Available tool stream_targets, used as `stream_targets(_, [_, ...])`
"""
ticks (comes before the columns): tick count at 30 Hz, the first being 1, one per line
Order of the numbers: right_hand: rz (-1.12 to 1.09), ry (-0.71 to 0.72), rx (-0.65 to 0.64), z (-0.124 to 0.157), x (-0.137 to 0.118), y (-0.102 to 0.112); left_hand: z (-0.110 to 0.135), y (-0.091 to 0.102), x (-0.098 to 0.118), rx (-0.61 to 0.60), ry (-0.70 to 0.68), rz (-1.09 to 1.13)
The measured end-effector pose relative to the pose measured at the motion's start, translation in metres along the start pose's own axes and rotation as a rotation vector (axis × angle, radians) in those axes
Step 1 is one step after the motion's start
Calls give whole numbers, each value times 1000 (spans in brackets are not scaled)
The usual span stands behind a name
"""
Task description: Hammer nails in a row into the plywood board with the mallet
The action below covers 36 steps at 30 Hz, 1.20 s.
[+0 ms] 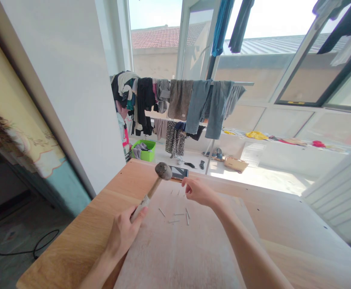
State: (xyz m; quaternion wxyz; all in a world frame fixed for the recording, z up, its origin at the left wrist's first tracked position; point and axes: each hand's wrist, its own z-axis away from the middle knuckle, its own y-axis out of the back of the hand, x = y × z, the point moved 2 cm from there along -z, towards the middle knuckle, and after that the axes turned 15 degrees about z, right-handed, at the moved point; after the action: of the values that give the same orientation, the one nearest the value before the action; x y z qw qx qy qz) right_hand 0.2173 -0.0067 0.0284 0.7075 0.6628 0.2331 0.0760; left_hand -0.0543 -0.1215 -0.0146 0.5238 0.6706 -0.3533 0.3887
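Note:
My left hand (124, 228) is wrapped round the pale handle of a mallet (163, 171), its dark, rounded head raised above the far part of the board. On the board (175, 257), several loose nails (179, 214) lie scattered between my hands. A few thin nails (178, 192) stand upright beyond them. Close to these is my right hand (198, 192), its fingers curled together in a pinch; whatever is between the fingertips is too small to make out. Just past the fingertips lies a smartphone (179, 172) near the far edge.
The board rests on a wooden table (103, 216). Clothes hang on a drying rack (241, 84) beyond, by the windows. A green basket (148, 153) and a cardboard box (235, 163) are on the floor. A black cable (15, 253) runs along the floor at left.

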Motion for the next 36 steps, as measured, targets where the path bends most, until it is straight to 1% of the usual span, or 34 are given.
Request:
stream_targets(7, [7,0,-5,-1,3,-3,0,-1,-1,-6,-6,-4])
stream_targets(13, [-34,45,28,-5,2,-11,1,0,0,-16,-26,9])
stream_targets(19, [-159,51,16,-8,12,-21,1,-2,-4,-15,-19,3])
stream_targets(22, [-266,35,-2,-10,18,-26,2,-3,1,-19,-29,6])
stream_targets(25, [-373,28,-24,-11,24,-30,4,-6,13,-51,-40,-1])
stream_targets(29, [-470,24,-18,-13,32,-35,9,-12,24,-133,-33,5])
stream_targets(33, [-517,27,5,-13,35,-38,14,-22,23,-195,-41,16])
stream_targets(36, [-542,26,25,-12,34,-39,14,-28,22,-203,-32,3])
